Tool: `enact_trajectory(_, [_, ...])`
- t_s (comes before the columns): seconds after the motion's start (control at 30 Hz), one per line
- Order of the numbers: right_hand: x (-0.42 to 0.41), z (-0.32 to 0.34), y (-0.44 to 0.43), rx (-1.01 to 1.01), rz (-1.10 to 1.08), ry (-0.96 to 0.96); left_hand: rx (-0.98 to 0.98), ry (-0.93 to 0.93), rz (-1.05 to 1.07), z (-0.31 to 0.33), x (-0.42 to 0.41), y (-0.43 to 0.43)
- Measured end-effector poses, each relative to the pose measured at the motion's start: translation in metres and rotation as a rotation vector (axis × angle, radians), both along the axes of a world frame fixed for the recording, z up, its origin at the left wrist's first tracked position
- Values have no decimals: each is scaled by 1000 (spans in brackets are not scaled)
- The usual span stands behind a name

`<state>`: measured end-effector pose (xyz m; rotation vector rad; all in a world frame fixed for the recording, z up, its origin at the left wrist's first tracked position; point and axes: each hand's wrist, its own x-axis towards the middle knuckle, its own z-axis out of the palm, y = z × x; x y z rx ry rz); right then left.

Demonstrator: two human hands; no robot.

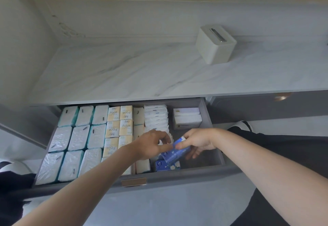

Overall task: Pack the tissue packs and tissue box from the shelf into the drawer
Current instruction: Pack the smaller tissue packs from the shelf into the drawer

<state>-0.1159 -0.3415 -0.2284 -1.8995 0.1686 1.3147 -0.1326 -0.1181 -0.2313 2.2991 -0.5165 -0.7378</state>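
Observation:
An open grey drawer (207,119) holds rows of tissue packs: white-and-teal ones (78,138) on the left, cream "Face" packs (119,121) in the middle, thin white packs (156,117) beside them. Over the drawer's right part both hands hold a blue tissue pack (174,154) tilted. My left hand (150,146) pinches its left end; my right hand (197,141) grips its right end. A second blue pack (166,166) lies below it in the drawer. A white tissue box (215,44) stands on the marble shelf (124,73).
Two white boxes (187,117) sit at the drawer's back right, with bare drawer floor (205,156) in front of them. A brass handle (134,182) is on the drawer front. A closed drawer (282,98) with a knob is to the right. Dark clothing shows at both lower sides.

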Motion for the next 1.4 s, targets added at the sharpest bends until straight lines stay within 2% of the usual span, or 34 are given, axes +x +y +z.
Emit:
enact_trajectory(0.1, [-9, -24, -6, -128, 1, 41, 282, -271, -119, -11, 0, 8])
enact_trajectory(0.17, [-15, -35, -3, -135, -27, 68, 488, -412, -214, -18, 0, 7])
enact_trajectory(0.37, [-22, -53, 18, -117, 61, 69, 787, -534, -306, -34, -1, -8])
enact_trajectory(0.5, [-22, -53, 27, -129, 75, 39, 751, -496, -353, -32, 5, -3])
enact_trajectory(0.63, [-32, -61, 42, -177, 110, -39, 674, -561, -376, -18, 12, -2])
enact_trajectory(0.77, [-38, -67, 52, -159, 87, -25, 737, -557, -446, -20, 9, 1])
enact_trajectory(0.83, [-29, -64, 48, -135, 46, 16, 709, -503, -395, -25, 10, 6])
enact_trajectory(0.9, [-17, -61, 41, -133, -31, 46, 581, -489, -297, -24, 12, 9])
enact_trajectory(0.97, [-11, -56, 41, -7, -193, 98, 397, -520, -146, -21, 13, 6])
enact_trajectory(1.03, [-11, -54, 44, 165, -370, 174, 309, -599, -63, -22, 14, 2])
enact_trajectory(1.1, [-13, -59, 48, 267, -452, 195, 376, -558, -103, -31, 11, 1])
enact_trajectory(1.2, [-17, -60, 52, 295, -487, 165, 562, -431, -279, -51, -5, 4])
enact_trajectory(1.3, [-18, -55, 54, 183, -514, 80, 639, -451, -338, -66, -12, 7])
enact_trajectory(1.4, [-23, -46, 63, 167, -393, 25, 629, -422, -288, -63, -10, 8])
